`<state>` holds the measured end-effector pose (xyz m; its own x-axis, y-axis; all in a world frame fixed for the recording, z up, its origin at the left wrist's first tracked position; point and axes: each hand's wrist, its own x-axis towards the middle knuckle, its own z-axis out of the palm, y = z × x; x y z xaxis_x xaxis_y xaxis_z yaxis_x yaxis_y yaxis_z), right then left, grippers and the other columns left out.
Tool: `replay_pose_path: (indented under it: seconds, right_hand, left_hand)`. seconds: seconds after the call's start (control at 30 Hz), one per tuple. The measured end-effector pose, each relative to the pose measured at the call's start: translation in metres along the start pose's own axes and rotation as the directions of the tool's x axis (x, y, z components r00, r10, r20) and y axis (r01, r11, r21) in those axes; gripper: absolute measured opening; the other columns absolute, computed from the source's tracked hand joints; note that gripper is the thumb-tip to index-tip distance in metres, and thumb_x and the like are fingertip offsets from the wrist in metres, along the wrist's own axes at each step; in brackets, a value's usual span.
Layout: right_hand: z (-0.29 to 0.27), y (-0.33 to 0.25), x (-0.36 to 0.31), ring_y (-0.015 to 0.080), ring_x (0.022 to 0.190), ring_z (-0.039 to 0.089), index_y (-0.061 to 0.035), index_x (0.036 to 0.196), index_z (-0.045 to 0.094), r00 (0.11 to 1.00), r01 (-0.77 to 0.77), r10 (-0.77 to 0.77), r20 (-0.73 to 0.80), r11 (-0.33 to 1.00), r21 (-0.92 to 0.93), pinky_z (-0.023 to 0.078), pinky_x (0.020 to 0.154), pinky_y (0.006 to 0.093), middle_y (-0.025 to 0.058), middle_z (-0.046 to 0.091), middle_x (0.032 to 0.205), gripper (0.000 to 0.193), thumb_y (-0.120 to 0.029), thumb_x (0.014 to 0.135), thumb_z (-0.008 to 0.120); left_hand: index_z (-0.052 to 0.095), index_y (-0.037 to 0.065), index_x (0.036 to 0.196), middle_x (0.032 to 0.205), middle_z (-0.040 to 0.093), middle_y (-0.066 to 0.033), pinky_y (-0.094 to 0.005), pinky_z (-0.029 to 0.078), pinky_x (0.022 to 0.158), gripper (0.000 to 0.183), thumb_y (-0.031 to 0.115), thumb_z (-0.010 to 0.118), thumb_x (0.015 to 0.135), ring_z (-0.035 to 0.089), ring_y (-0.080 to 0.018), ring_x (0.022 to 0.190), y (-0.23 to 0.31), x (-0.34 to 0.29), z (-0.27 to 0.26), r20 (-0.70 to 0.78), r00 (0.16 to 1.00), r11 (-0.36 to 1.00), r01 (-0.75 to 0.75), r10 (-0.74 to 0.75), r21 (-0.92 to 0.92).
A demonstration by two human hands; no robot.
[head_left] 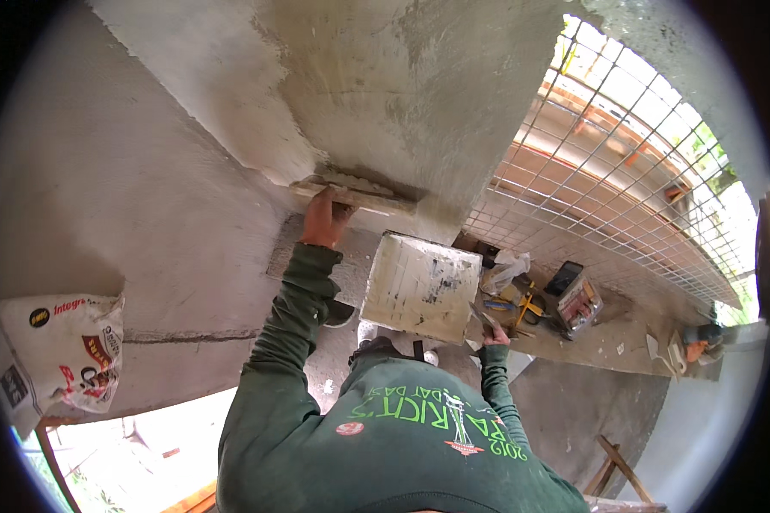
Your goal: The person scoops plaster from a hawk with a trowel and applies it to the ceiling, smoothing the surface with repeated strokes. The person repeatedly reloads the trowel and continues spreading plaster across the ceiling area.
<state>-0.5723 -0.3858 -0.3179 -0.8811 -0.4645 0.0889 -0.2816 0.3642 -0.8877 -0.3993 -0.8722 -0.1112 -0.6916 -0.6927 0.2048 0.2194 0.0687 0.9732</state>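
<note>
My left hand (323,219) is closed on a long wooden float (366,200), which lies against the grey plastered wall (385,94). Wet mortar shows along the float's upper edge. Lower right, my right hand (494,333) is closed round what looks like a trowel (481,315); its thin grey blade points up and left, and its handle is mostly hidden in the fingers. Between my hands is a whitish rectangular tray (402,295), smeared with dried mortar and dark patches. The trowel's blade is close to the tray's right edge; I cannot tell whether they touch.
On the ledge at right are a phone (565,278), a clear plastic box (579,306), a plastic bag (506,270) and yellow-handled tools (532,306). Wire mesh (607,154) covers the opening behind. A printed white sack (60,350) is at left; wooden pieces (612,466) stand lower right.
</note>
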Motion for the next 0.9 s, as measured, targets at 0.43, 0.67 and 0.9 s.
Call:
replay_pose_path:
  seconds: [0.43, 0.67, 0.9]
  right_hand:
    - [-0.009, 0.072, 0.016, 0.0169, 0.070, 0.064, -0.0087, 0.112, 0.072, 0.995, -0.099, 0.099, 0.005, 0.982, 0.161, 0.051, 0.065, 0.0323, 0.0091, 0.072, 0.081, 0.024, -0.012, 0.090, 0.066]
    - [-0.005, 0.070, 0.025, 0.0175, 0.070, 0.064, -0.0080, 0.111, 0.071, 0.999, 0.021, -0.025, 0.041, 0.995, 0.094, 0.051, 0.067, 0.0331, 0.0092, 0.072, 0.082, 0.024, -0.014, 0.089, 0.065]
    - [-0.002, 0.021, 0.027, 0.0156, 0.077, 0.065, -0.0061, 0.107, 0.070, 0.994, 0.101, -0.102, 0.027, 0.994, 0.041, 0.052, 0.073, 0.0313, 0.0117, 0.073, 0.087, 0.023, -0.019, 0.089, 0.070]
  left_hand:
    - [0.045, -0.011, 0.114, 0.110, 0.058, -0.0229, -0.0443, 0.059, 0.092, 0.021, -0.006, 0.054, 0.096, 0.068, -0.0338, 0.097, 0.212, 0.073, 0.019, 0.009, 0.998, 0.938, -0.059, 0.066, -0.343]
    - [0.041, -0.009, 0.123, 0.120, 0.051, -0.0287, -0.0486, 0.052, 0.103, 0.031, 0.015, 0.043, 0.104, 0.058, -0.0398, 0.115, 0.360, 0.087, 0.050, -0.099, 0.993, 0.993, -0.078, 0.069, -0.092]
    - [0.055, -0.001, 0.116, 0.107, 0.063, -0.0128, -0.0419, 0.053, 0.094, 0.023, 0.014, 0.046, 0.102, 0.061, -0.0265, 0.109, 0.355, 0.048, 0.032, -0.269, 0.962, 0.966, -0.115, 0.049, -0.233]
